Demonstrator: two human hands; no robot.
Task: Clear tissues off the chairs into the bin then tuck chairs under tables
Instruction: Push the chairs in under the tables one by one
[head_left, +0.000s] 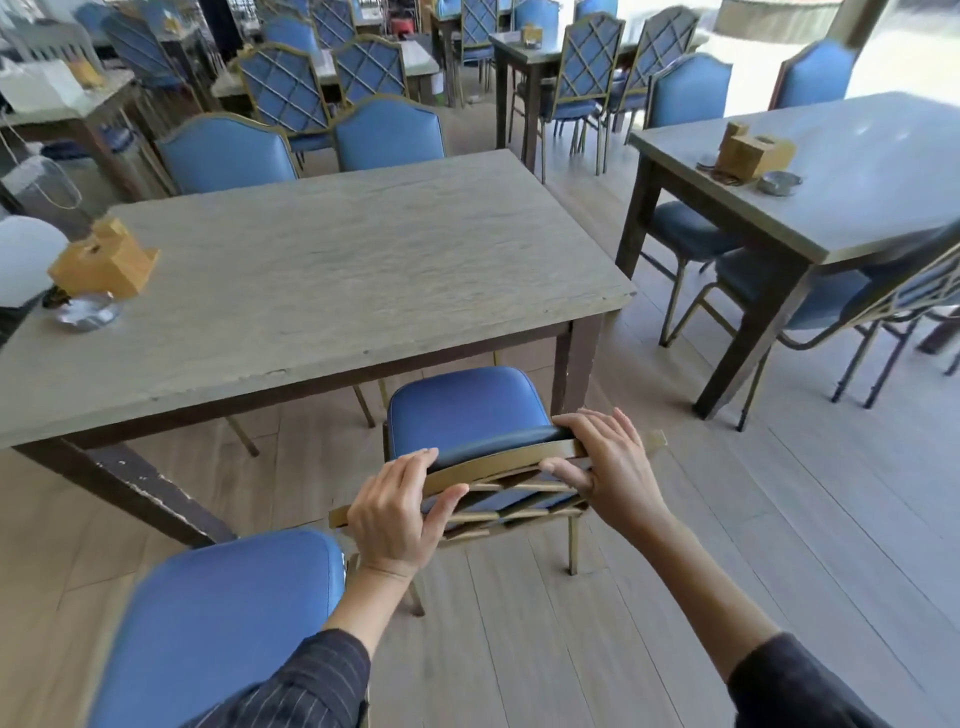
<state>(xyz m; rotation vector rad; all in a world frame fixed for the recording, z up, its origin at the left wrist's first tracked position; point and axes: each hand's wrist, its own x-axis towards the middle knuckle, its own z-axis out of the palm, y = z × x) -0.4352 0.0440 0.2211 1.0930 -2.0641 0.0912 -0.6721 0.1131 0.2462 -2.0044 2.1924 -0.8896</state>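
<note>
A blue-seated chair with a gold lattice back stands at the near right corner of a long grey-topped table, its seat partly under the table edge. My left hand grips the left part of the chair's top rail. My right hand grips the right part of the same rail. No tissue shows on this seat. A second blue chair stands close at lower left, blurred, out from the table.
A wooden holder and a metal ashtray sit at the table's left end. Another table with chairs tucked in stands to the right across a wood-floor aisle. More blue chairs and tables fill the back.
</note>
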